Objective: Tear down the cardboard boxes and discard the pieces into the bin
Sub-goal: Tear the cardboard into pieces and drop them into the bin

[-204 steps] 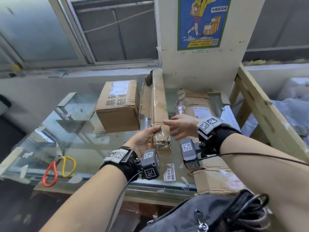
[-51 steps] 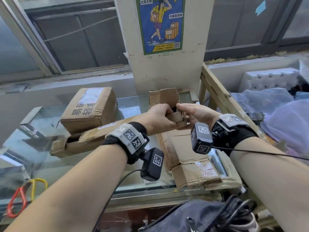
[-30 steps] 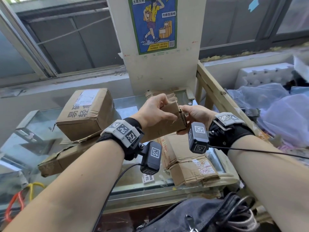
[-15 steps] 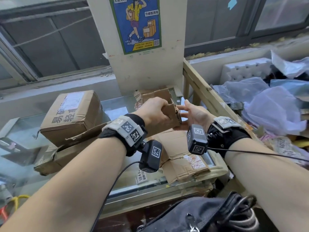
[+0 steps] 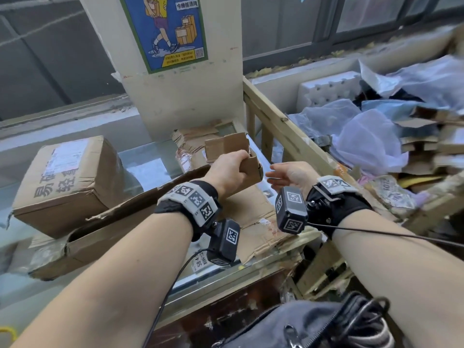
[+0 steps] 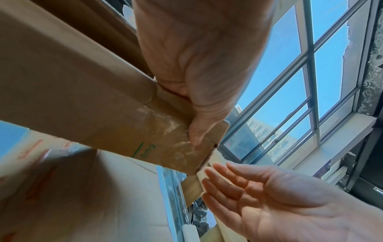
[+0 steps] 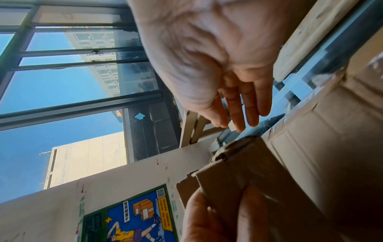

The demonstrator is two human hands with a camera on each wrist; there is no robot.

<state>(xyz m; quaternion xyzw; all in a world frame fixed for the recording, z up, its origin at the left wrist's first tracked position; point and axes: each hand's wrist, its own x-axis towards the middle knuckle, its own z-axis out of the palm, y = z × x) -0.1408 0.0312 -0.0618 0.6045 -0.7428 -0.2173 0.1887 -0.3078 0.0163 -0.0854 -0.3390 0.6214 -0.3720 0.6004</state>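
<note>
My left hand (image 5: 229, 172) grips long cardboard box (image 5: 140, 217) end, fingers curled; right hand (image 5: 291, 173) fingers straight, apparently just clear of box.

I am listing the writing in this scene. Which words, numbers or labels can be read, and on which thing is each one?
"今晚陪消闲": poster, top right; reading uncertain.
"易", "轻": closed cardboard box; its other characters are cut off.
"58-4": paper slip on the glass table.
Shipping label on that box, poster's yellow panel: too blurred.

Boxes on the table (image 5: 155, 169), bin (image 5: 288, 126) to the right.
A sealed box (image 5: 67, 182) is sitting left; flattened cardboard (image 5: 251, 212) is lying beside the bin.
</note>
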